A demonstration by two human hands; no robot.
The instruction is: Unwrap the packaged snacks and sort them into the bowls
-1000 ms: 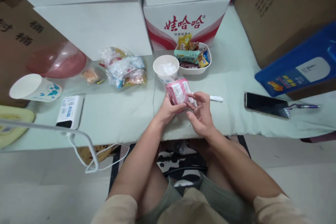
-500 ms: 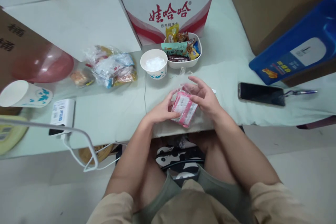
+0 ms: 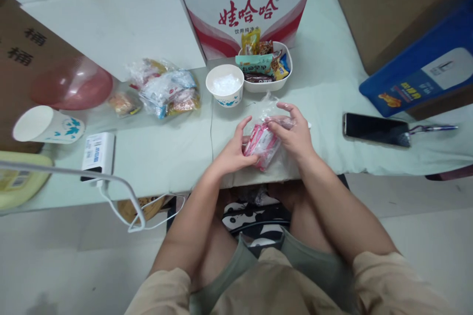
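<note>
A pink and white packet (image 3: 261, 143), inside a clear plastic bag (image 3: 270, 103), is held above the table's front edge. Around its left side curls my left hand (image 3: 234, 151), closed, with the thumb along the lower edge and a finger at the upper left. My right hand (image 3: 298, 137) pinches the clear plastic at the packet's upper right, its index finger raised. Crumpled plastic sticks up beyond the fingers. Just past the hands stand a paper cup (image 3: 226, 87) with clear plastic in it and a white bowl (image 3: 266, 86) of wrapped snacks.
To the left lie a bag of snacks (image 3: 168, 91), a tipped paper cup (image 3: 51, 125) and a white power bank (image 3: 99, 152) with a cable. On the right are a phone (image 3: 376, 129) and a blue container (image 3: 417, 74). Cartons (image 3: 251, 15) line the back.
The packet has turned between my hands, and more crumpled plastic shows at its top. My right fingers have closed in on the plastic. The whole view has shifted slightly.
</note>
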